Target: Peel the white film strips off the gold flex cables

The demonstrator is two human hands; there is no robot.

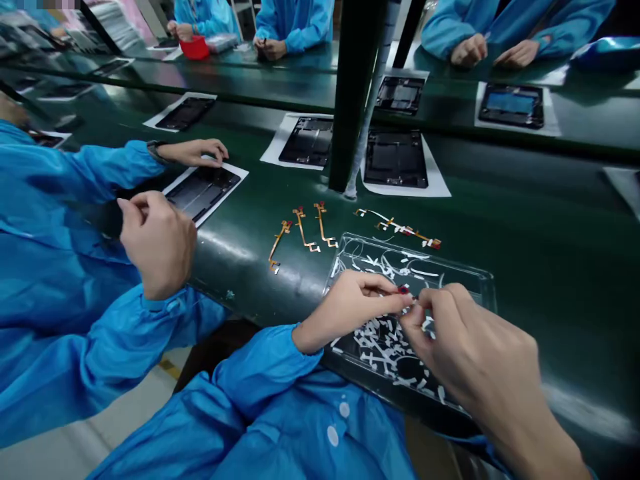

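Grip: both hands (415, 313) pinch | small red-tipped flex strip (403, 290)

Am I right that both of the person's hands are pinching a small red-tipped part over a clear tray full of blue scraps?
Not quite: in the head view the left hand and right hand do pinch the red-tipped part over the clear tray, but the scraps are white, not blue.

An electronics assembly line in a factory: people in blue smocks (295, 23) are sitting along both sides of a long green table (550, 253), where dark device frames (395, 159) on white sheets are lying beside orange flex cables (303, 230).
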